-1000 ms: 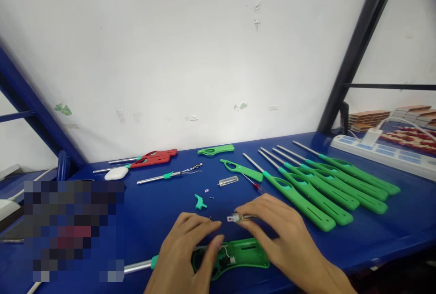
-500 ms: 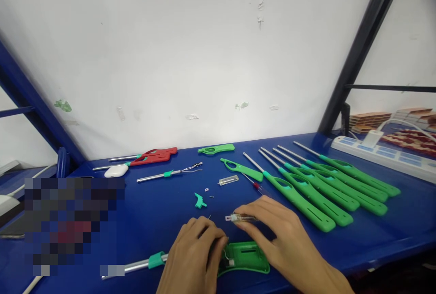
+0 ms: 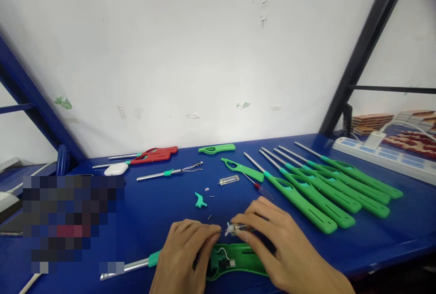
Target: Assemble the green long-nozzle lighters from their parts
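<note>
My right hand (image 3: 274,239) is closed around a small clear fuel tank (image 3: 232,229), its pale tip pointing left. Close to that tip, the thumb and forefinger of my left hand (image 3: 187,251) are pinched together; whatever they hold is too small to make out. Under both hands lies an open green lighter half-shell (image 3: 247,255), with a white wire and a black igniter part (image 3: 225,263) inside. A metal lighter tube (image 3: 136,266) with a teal collar extends leftward from beneath my left hand. A small screw (image 3: 209,217) and a teal trigger (image 3: 200,200) lie just beyond.
Several green lighters (image 3: 306,203) lie in a row at right, before a white power strip (image 3: 381,155). Behind my hands are another clear tank (image 3: 229,180), a screwdriver (image 3: 262,190), green shell halves (image 3: 243,169) and a wired tube (image 3: 160,175). Red lighters (image 3: 153,155) and a white case (image 3: 116,169) sit back left.
My left fingertips have come off the shell and up to the tank's tip, uncovering more of the shell's inside and the screw. My right hand has brought the tank slightly lower.
</note>
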`<action>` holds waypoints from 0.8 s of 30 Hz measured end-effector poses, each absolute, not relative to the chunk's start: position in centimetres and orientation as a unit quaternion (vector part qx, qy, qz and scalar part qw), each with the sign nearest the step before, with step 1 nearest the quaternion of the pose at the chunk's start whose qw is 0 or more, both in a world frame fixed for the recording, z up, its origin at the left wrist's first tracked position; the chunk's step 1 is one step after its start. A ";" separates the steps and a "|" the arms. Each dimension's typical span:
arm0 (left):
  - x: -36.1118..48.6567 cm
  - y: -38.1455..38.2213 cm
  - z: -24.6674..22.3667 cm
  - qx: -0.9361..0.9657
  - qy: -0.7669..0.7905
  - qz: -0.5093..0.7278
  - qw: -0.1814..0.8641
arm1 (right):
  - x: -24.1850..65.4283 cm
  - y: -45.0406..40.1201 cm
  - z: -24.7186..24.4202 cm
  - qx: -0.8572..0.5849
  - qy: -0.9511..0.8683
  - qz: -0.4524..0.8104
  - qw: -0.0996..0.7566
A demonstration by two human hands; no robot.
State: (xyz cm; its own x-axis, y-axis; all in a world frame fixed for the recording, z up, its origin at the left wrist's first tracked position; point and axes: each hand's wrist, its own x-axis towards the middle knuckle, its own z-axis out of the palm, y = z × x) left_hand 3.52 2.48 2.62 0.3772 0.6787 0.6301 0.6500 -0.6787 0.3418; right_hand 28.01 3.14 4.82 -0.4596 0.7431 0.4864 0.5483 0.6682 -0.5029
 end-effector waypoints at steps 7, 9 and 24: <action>3.7 2.5 2.8 0.828 0.401 0.390 0.026 | 28.0 2.9 4.9 -0.375 -0.846 0.154 0.346; 3.7 2.5 2.9 0.829 0.401 0.389 0.029 | 28.0 2.9 4.9 -0.372 -0.847 0.155 0.346; 4.2 2.2 3.1 0.839 0.370 0.398 0.023 | 28.1 3.0 4.3 -0.347 -0.863 0.111 0.349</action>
